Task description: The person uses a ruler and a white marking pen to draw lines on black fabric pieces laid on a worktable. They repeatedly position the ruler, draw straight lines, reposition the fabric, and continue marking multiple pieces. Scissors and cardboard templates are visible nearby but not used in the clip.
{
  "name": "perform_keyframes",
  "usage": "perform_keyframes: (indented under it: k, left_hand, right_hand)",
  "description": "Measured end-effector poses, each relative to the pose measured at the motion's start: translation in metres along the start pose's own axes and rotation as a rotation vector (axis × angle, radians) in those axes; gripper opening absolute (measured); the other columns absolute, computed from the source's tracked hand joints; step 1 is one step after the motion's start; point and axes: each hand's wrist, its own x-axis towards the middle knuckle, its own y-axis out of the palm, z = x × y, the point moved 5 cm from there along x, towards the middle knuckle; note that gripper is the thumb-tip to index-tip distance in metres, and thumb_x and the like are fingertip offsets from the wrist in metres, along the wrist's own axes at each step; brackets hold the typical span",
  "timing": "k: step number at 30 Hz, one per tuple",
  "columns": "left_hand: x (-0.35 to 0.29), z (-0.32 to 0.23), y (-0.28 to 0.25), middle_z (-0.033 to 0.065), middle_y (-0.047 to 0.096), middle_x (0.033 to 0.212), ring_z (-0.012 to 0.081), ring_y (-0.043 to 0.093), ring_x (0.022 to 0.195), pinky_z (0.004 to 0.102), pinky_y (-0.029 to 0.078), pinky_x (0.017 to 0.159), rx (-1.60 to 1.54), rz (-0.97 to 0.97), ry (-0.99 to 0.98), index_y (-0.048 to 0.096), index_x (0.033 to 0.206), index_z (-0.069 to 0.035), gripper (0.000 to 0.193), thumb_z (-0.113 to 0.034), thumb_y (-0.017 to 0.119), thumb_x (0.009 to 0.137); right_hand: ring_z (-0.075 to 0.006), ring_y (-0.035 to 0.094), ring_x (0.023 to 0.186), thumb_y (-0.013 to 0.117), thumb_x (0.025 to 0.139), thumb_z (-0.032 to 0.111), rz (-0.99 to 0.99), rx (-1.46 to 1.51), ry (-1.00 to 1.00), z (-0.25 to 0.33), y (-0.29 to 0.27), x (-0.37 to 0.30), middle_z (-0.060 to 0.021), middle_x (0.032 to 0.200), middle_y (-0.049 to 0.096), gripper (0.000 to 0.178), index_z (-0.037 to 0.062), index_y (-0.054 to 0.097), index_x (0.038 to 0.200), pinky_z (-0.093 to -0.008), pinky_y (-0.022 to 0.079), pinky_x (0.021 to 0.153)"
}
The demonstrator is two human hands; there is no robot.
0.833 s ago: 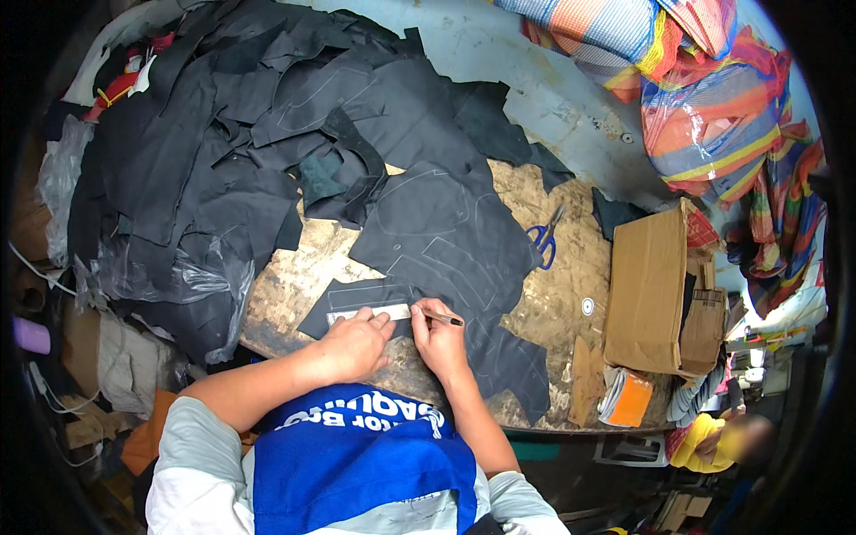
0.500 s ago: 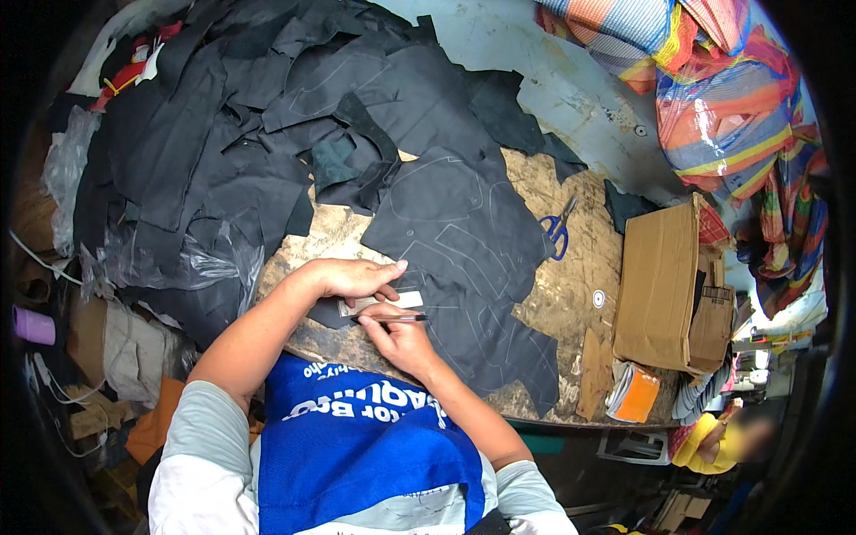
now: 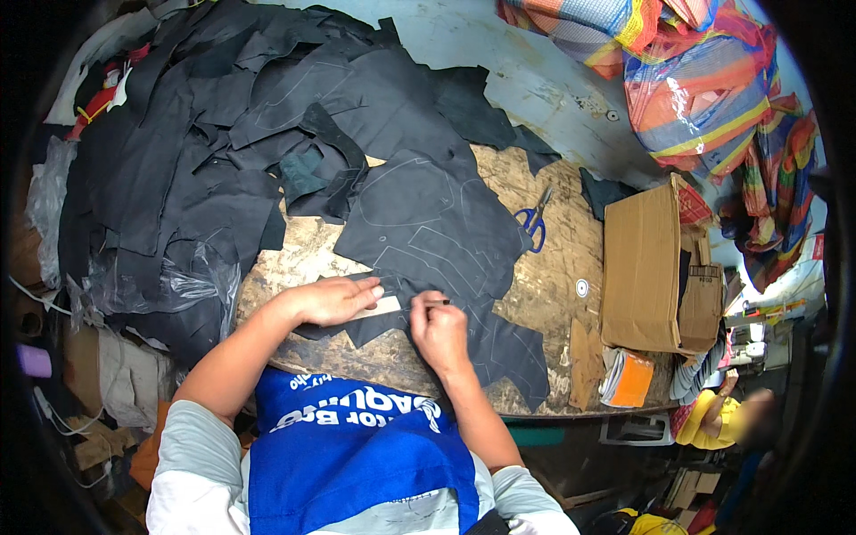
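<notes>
A black leather piece (image 3: pixel 406 192) with pale outlines drawn on it lies on the worn wooden table. My left hand (image 3: pixel 339 300) rests flat across a small pale strip-shaped template (image 3: pixel 385 306) near the table's front edge, fingers stretched toward the right. Just right of the strip, my right hand (image 3: pixel 440 332) is closed around a dark pen (image 3: pixel 437 301), mostly hidden by the fingers. Whether the pen's tip touches the leather cannot be seen. Beyond the drawn piece, to the right, lie blue-handled scissors (image 3: pixel 535 223).
A large heap of black leather (image 3: pixel 134 178) covers the left and far side, with clear plastic (image 3: pixel 201 267) over its near part. An open cardboard box (image 3: pixel 640 276) stands at the right, by an orange-and-white stack (image 3: pixel 631 379). A person in yellow (image 3: pixel 713 419) is farther right.
My right hand has moved right, from the strip's near side to beyond its right end, turning the pen with it. My left hand's fingers have straightened over the strip. The view has shifted slightly.
</notes>
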Motion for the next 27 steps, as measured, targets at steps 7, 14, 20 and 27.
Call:
perform_keyframes:
  k: [7,14,20,27]
  left_hand:
    - [-0.045,-0.036,0.065,0.0236,0.029,0.146,0.0379,0.024,0.137,0.0595,0.023,0.106,0.429,-0.045,0.017,0.037,0.138,-0.002,0.064,-0.048,0.04,0.094]
    - [-0.059,-0.031,0.097,0.0279,0.025,0.145,0.0396,0.018,0.139,0.0628,0.025,0.105,0.128,0.111,0.032,0.031,0.139,0.0,0.074,-0.054,0.044,0.092]
    - [-0.055,-0.03,0.099,0.0271,0.026,0.144,0.0402,0.018,0.138,0.063,0.022,0.106,0.139,0.174,0.008,0.03,0.14,-0.001,0.075,-0.057,0.043,0.091]
    - [-0.055,-0.027,0.101,0.0263,0.024,0.146,0.0401,0.017,0.139,0.0637,0.023,0.106,0.147,0.17,0.009,0.028,0.142,-0.002,0.076,-0.056,0.043,0.091]
  right_hand:
    - [-0.0077,0.06,0.079,0.062,0.088,0.005,0.005,0.823,0.201,-0.001,0.024,-0.008,-0.0036,0.087,0.063,0.01,-0.0008,0.06,0.096,-0.0199,0.049,0.067]
    - [-0.0059,0.058,0.071,0.062,0.089,0.006,0.33,0.679,0.165,0.023,0.073,-0.017,-0.0027,0.077,0.063,0.008,-0.0021,0.06,0.089,-0.0221,0.048,0.061]
    - [-0.0185,0.065,0.066,0.066,0.084,0.011,0.234,0.546,-0.019,0.034,0.066,-0.014,-0.0118,0.078,0.066,0.013,-0.0018,0.063,0.088,-0.0295,0.05,0.059]
    - [-0.0143,0.064,0.065,0.064,0.085,0.009,0.197,0.541,-0.058,0.034,0.064,-0.015,-0.0096,0.076,0.067,0.01,-0.0013,0.064,0.086,-0.0279,0.05,0.057]
